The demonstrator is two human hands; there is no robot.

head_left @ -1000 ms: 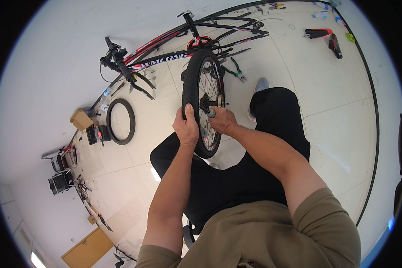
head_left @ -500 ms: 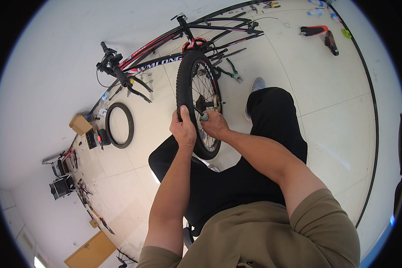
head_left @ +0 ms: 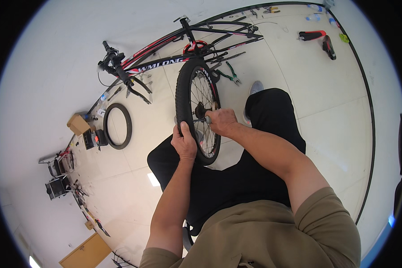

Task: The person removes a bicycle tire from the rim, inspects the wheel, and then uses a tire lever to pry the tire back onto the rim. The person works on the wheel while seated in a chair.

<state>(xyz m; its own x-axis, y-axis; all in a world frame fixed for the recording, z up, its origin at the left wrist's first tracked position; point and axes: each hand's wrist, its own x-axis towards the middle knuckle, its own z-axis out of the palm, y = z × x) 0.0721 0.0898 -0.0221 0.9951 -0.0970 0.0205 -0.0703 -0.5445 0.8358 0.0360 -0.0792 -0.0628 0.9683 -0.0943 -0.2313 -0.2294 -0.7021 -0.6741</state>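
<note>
Standing upright between the knees, bicycle wheel (head_left: 196, 111), seen nearly edge-on from the head view, long axis running near to far, far rim toward the bicycle frame (head_left: 183, 56), near rim down by the lap. Black tyre all round, spokes and hub visible on the right face, axle pointing left and right.

Gripping the tyre's near-left part, left hand (head_left: 184, 143): fingers curled over the tread, thumb laid up along it, closed firmly on the rubber. Reaching in from the right at hub height, right hand (head_left: 221, 121): fingers bunched together, pinching a small metal part at the axle end; exactly what part, too small to tell.

Lying on its side on the pale tiled floor (head_left: 326, 102) just beyond the wheel, the red and black frame, handlebars to the left, no wheels fitted. Resting right of the wheel's far rim, green-handled pliers (head_left: 230, 73). Lying flat well left, a spare black tyre (head_left: 117, 126), beside it a small cardboard box (head_left: 78, 124). Sitting far right, a red and black tool (head_left: 319, 38).
</note>
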